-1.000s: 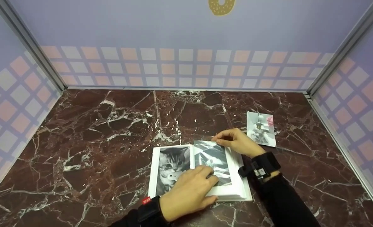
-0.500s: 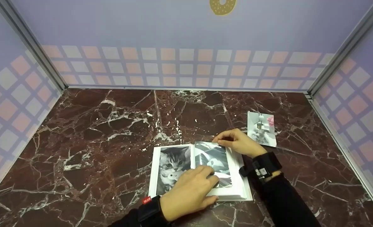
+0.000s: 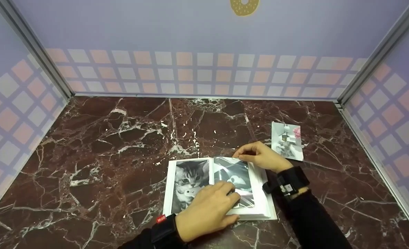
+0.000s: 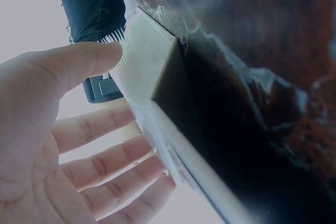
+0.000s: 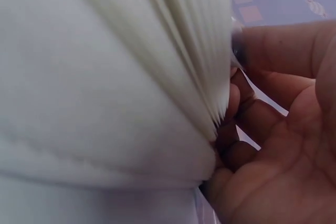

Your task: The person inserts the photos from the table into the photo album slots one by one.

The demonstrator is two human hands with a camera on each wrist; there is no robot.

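Note:
An open photo album (image 3: 249, 213) lies on the table, with a black-and-white kitten photo (image 3: 187, 183) on its left page. A second black-and-white photo (image 3: 237, 181) lies on the right page, under a shiny clear sleeve. My right hand (image 3: 263, 157) pinches this photo's top edge between thumb and fingers. In the right wrist view the thumb (image 5: 283, 45) is at the fanned album pages (image 5: 131, 77). My left hand (image 3: 206, 212) rests across the lower middle of the album, partly covering both photos. Its fingers (image 4: 113, 163) lie relaxed in the left wrist view, beside the album's edge.
A loose photo (image 3: 287, 141) with a pink patch lies behind the right hand. Dark red marbled table surface (image 3: 121, 173) surrounds the album. Lilac panels (image 3: 204, 34) with checks stand at the back and both sides.
The photo on the right page has slid a little toward the person, deeper into its sleeve. Both hands stay in nearly the same place.

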